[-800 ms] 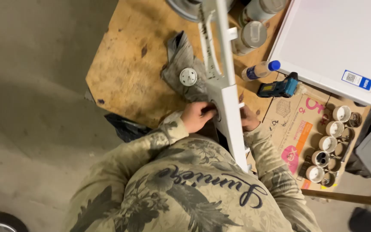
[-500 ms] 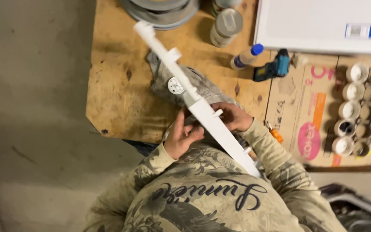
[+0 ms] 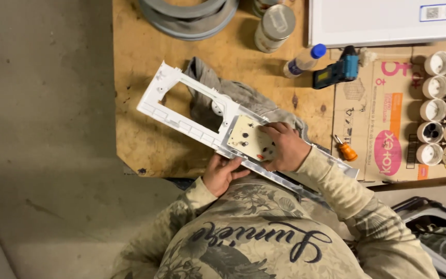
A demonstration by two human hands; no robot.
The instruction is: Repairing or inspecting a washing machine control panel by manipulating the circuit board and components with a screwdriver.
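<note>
A long white plastic panel (image 3: 181,111) lies slantwise across the near edge of the wooden table (image 3: 145,139), its far end up and left, its near end running down to the right under the person's arm. The panel has a long rectangular cut-out near its far end. A cream circuit board (image 3: 249,137) with small dark parts sits in the panel's middle section.

The left hand (image 3: 222,173) grips the panel's near edge from below, just under the board, fingers curled round the rim. The right hand (image 3: 285,147) rests on top of the board's right part, fingers bent and pressing down on it; whether it pinches anything cannot be told.

A grey rag (image 3: 223,93) lies under the panel, showing through the cut-out and beyond its far side. Behind it stand a metal can (image 3: 274,27) and, at the table's far edge, a stack of grey rings (image 3: 187,13). A small bottle with a blue cap (image 3: 303,60) lies on its side just beside a blue power tool (image 3: 336,72). To the right is a flattened cardboard box (image 3: 383,119), and on it a screwdriver with an orange handle (image 3: 346,151), near the right forearm. At the far right a tray of round cups (image 3: 442,108) holds small parts. A white board (image 3: 378,20) lies at the top right.
</note>
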